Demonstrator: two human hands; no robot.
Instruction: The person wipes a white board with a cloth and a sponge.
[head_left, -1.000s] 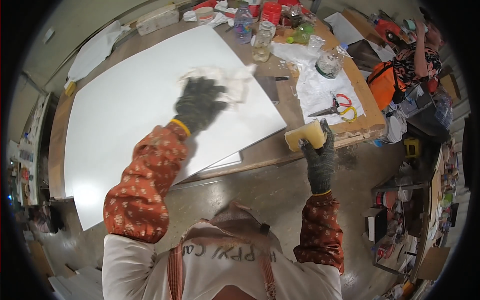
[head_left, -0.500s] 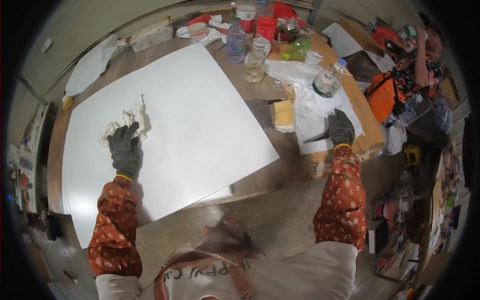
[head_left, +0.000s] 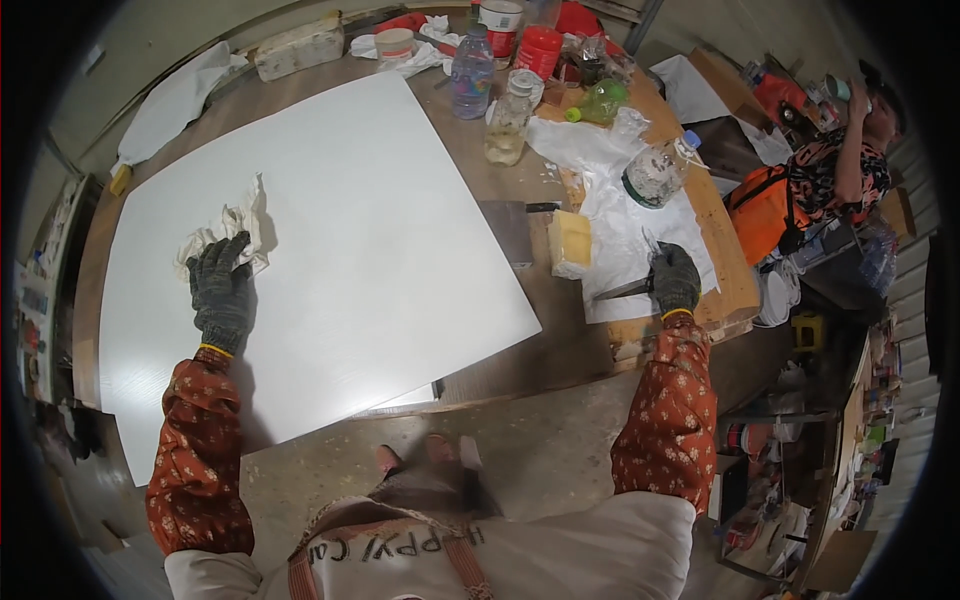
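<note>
My left hand (head_left: 220,300), in a dark grey knit glove, presses a crumpled cream rag (head_left: 225,235) against a large white board (head_left: 340,230). Its fingers are bent over the rag's lower edge. On the right, my gloved right hand (head_left: 676,279) is closed round a flat dark-bladed tool, like a scraper (head_left: 626,291), whose blade points left over a white plastic sheet (head_left: 612,225). A small pale tip shows above the fingers; I cannot tell if it belongs to the tool. Left of this hand lies a yellow sponge block (head_left: 570,243).
Behind the sheet lies a cut-off clear bottle (head_left: 655,175) smeared with white. A jar of cloudy liquid (head_left: 508,130), a water bottle (head_left: 472,75) and a red tub (head_left: 538,52) stand at the back. A person (head_left: 840,170) is at the far right, beside an orange bag (head_left: 758,210).
My right hand has lifted and turned, and the scraper's blade now shows thin, nearly edge-on. My left hand stays on the rag. The whole view has shifted slightly.
</note>
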